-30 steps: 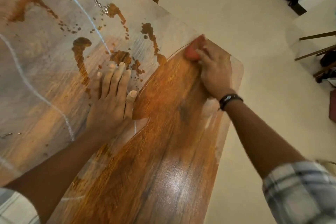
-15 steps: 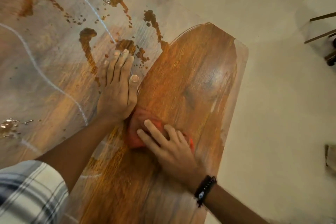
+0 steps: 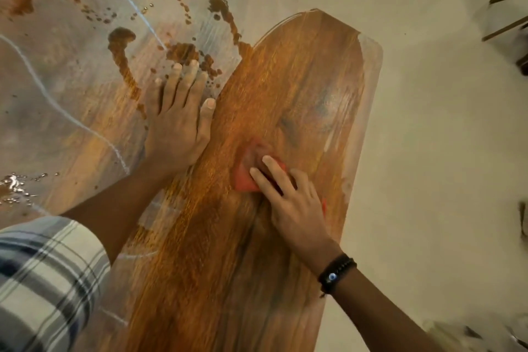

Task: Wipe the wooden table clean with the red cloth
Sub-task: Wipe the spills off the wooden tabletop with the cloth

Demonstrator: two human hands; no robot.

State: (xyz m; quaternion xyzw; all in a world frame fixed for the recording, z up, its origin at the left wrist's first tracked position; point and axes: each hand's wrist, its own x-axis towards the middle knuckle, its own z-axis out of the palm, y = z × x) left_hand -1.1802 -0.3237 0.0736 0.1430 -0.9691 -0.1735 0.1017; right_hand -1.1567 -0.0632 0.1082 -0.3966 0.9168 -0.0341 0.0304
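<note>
The cloth (image 3: pixel 243 180) lies bunched under my right hand (image 3: pixel 294 208), whose fingers are spread flat and pressing down on it, not curled round it. Its red edge pokes out ahead of the fingertips and to the thumb side. It sits midway along a dark, glossy lane of worktop (image 3: pixel 205 280) that looks already wiped. The lane's long axis runs from my body away to the far corner, in line with where the right hand points.

The work left lies on the thumb side of the right hand. There a pale film (image 3: pixel 57 66) covers the wood and brown stains (image 3: pixel 121 46) trail across it. My left hand (image 3: pixel 177 126) rests flat with fingers straight and holds nothing. It sits on the border between the lane and the film, its fingertips touching the nearest stains. It is the nearer hand to the mess but has no cloth, and it lies between the cloth and the stains. I judge it has to lift or slide off before the right hand sweeps that way.

On the little-finger side a thin pale band (image 3: pixel 368 88) runs along the worktop's edge, with the floor (image 3: pixel 428 151) just beyond, so there is little room there. Ahead of the fingertips the lane is open up to the far corner.
</note>
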